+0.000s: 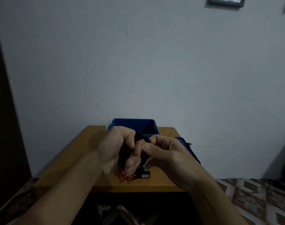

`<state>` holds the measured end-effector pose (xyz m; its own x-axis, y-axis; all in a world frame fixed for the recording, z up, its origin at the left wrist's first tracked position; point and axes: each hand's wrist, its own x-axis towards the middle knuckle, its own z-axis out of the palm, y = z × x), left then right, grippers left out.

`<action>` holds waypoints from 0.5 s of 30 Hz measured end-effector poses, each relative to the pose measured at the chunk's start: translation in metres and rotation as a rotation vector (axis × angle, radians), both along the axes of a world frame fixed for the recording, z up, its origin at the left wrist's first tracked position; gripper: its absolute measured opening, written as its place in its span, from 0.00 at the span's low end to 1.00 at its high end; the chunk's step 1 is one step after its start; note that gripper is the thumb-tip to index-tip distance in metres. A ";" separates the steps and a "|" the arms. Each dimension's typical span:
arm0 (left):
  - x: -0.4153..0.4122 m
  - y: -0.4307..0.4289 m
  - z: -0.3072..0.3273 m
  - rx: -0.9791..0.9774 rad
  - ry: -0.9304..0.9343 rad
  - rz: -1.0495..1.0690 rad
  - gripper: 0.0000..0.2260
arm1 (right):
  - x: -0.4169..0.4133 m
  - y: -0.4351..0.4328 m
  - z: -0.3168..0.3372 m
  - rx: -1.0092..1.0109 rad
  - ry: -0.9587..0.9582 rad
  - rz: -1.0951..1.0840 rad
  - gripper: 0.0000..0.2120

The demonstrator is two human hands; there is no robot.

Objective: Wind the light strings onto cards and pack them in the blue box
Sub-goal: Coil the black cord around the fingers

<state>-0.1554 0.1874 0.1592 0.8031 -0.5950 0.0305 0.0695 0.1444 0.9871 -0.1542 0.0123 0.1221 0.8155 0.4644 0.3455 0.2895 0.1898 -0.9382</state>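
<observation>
Head view, one frame, dim light.

Item 1: light string (139, 138), a dark bundle of black wire. It is held up above the table (70, 159), in front of the blue box (149, 125), and lies between the two hands. Most of it is hidden by fingers. Loose strands hang down toward the table's near edge.

Item 2: left hand (111, 149), fingers curled round the left side of the bundle.

Item 3: right hand (168, 154), thumb and fingers pinching the bundle's right side and touching the left hand's fingers. A pale edge shows below this thumb, but whether it is a card cannot be told.

Item 4: blue box, open, at the table's far edge against the wall.

Item 5: blue lid (188, 149), at the table's right edge, partly behind the right hand.

Item 6: small black block (145, 175) with red wires (127, 176), on the table beneath the hands.
</observation>
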 end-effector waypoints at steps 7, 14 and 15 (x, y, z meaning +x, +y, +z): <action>-0.003 -0.005 0.004 0.077 -0.028 0.132 0.12 | 0.001 0.000 -0.002 0.022 0.000 -0.019 0.20; -0.005 -0.006 0.005 0.048 -0.045 0.095 0.11 | -0.003 -0.003 0.004 0.012 0.091 0.044 0.13; -0.005 -0.006 0.005 0.040 -0.045 0.086 0.11 | -0.003 -0.004 0.005 0.013 0.106 0.062 0.12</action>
